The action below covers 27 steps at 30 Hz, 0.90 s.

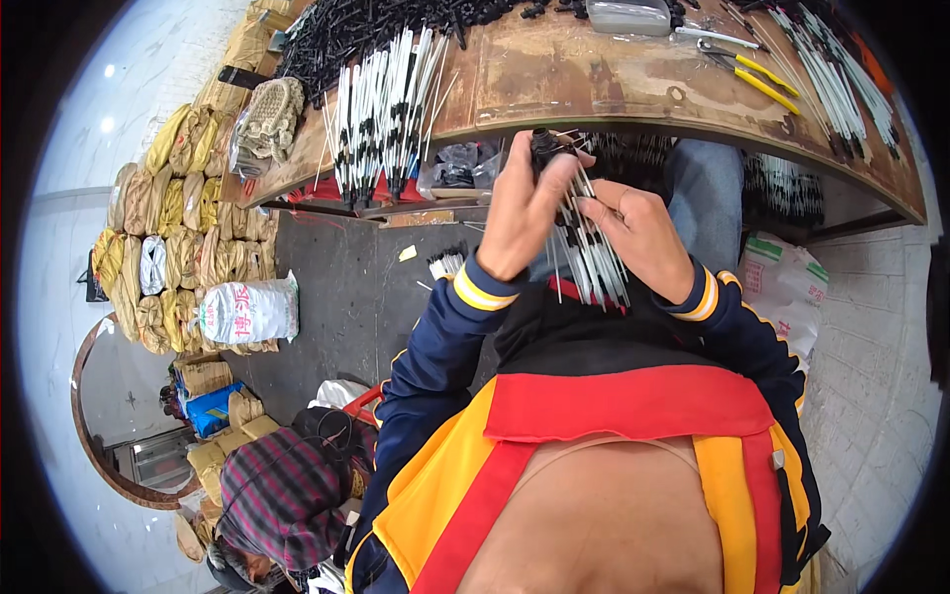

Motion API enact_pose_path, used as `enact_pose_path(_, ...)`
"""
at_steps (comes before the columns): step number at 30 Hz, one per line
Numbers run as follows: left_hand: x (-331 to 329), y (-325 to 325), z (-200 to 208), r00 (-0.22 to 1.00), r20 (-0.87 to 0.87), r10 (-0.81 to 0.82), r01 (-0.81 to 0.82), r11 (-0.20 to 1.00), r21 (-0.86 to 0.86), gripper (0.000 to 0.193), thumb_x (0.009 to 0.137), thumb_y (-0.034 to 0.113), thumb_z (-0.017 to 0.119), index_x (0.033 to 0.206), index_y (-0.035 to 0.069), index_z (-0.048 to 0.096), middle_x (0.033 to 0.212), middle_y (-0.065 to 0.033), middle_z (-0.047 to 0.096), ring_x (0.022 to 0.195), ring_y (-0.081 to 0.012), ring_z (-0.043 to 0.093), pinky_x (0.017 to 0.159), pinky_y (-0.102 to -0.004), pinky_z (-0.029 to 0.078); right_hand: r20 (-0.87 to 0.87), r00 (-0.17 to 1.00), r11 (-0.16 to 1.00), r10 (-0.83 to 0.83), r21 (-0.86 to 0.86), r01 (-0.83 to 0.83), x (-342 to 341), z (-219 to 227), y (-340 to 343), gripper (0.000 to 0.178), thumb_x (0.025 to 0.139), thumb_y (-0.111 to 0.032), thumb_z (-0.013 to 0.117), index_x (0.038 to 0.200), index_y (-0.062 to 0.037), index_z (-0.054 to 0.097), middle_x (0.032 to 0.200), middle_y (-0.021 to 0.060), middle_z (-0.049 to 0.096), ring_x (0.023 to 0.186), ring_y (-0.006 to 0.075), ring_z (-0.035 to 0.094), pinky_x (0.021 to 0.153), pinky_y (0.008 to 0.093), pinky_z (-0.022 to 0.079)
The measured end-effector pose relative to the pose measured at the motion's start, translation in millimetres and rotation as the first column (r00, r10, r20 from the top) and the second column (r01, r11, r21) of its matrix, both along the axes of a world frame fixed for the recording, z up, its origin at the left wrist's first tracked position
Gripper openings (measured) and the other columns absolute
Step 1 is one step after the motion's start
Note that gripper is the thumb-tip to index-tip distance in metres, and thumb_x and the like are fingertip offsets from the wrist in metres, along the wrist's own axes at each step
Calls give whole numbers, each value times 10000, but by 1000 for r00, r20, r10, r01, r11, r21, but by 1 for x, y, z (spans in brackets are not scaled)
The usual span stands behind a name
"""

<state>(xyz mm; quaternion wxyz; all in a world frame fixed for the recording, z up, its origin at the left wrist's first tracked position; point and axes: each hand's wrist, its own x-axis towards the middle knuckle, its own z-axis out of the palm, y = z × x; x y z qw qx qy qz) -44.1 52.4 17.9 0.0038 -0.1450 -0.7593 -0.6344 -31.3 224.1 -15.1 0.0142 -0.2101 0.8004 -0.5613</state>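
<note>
In front of my lap, below the bench edge, I hold a bundle of thin white rods with black fittings. My left hand wraps round its upper end, thumb across the black parts, where a round black end shows. My right hand closes on the bundle's right side with curled fingers. The white lengths hang down between both hands. Parts of the fingertips are hidden behind the rods.
The wooden bench carries a heap of black fittings, white rod bundles, yellow-handled pliers and a clear tray. Wrapped packages are stacked at left, near a white sack. Another person is at lower left.
</note>
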Motion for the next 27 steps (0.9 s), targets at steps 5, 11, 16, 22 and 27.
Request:
enact_pose_path(5, 6, 6, 1, 984, -119, 133, -148, 980, -130, 294, 982, 188, 588, 1129, -41, 476, 896, -140, 707, 794, -221, 675, 724, -317, 509, 15, 1000, 1000, 5, -31, -5, 5, -3, -3, 169, 950, -109, 562, 966, 50, 619, 726, 141, 577, 631, 223, 544, 619, 329, 450)
enact_pose_path(11, 10, 6, 3, 988, -81, 131, -141, 980, -139, 228, 1030, 212, 503, 1074, -12, 500, 944, -113, 699, 826, -138, 618, 763, -276, 488, 6, 999, 998, 37, 42, -37, 3, 0, -2, 170, 952, -113, 560, 986, 39, 628, 735, 144, 583, 635, 221, 544, 625, 313, 451)
enact_pose_path(16, 13, -7, -3, 978, -152, 143, -177, 953, -245, 235, 1003, 141, 514, 1147, -38, 464, 878, -127, 693, 766, -191, 644, 726, -315, 500, 13, 1000, 997, 22, -81, -21, 13, -7, -10, 154, 952, -109, 574, 996, 27, 633, 743, 153, 581, 632, 233, 556, 618, 313, 453)
enact_pose_path(22, 50, -34, -3, 985, 79, 151, -150, 989, -17, 234, 969, 74, 574, 1161, -3, 466, 1093, -121, 652, 1004, -164, 596, 904, -308, 472, -109, 993, 990, 39, -128, -53, 28, -7, -27, 152, 934, -66, 603, 1077, -18, 622, 761, 189, 614, 622, 302, 603, 594, 335, 470)
enact_pose_path(27, 65, -41, -8, 979, 128, 161, -169, 984, 55, 336, 925, 37, 631, 1198, 2, 438, 1140, -122, 626, 1029, -163, 593, 925, -312, 472, -140, 987, 992, 82, -88, -95, 27, -15, -41, 151, 926, -41, 594, 1074, -18, 614, 738, 210, 593, 627, 343, 615, 581, 363, 471)
